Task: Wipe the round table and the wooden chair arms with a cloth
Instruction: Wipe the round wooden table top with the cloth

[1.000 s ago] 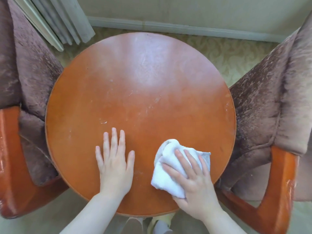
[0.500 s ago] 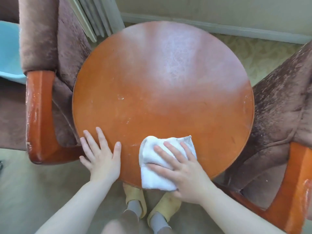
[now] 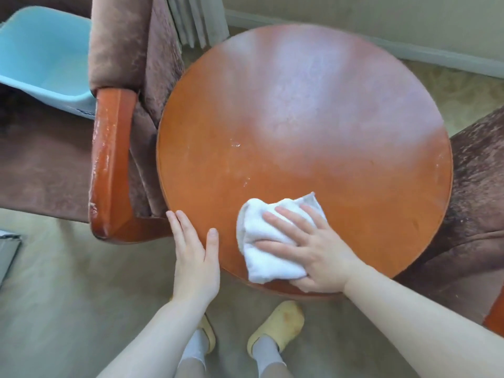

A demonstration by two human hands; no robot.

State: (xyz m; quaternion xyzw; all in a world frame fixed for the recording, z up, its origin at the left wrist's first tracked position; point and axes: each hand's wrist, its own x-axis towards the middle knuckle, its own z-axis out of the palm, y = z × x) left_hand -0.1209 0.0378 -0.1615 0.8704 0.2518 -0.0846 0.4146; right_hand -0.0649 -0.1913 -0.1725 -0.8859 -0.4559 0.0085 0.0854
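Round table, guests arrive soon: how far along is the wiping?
Nothing looks finished. In hand: the right hand presses the white cloth on the near edge of the round table, left hand resting on the rim. Specks show mid-table. Left: the rest of the top and the wooden chair arms.

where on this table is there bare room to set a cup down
The far half of the round table is bare, from the wet spot out to the rim. The near edge is crowded: right hand pressing the cloth, left hand on the rim beside the wooden chair arm.
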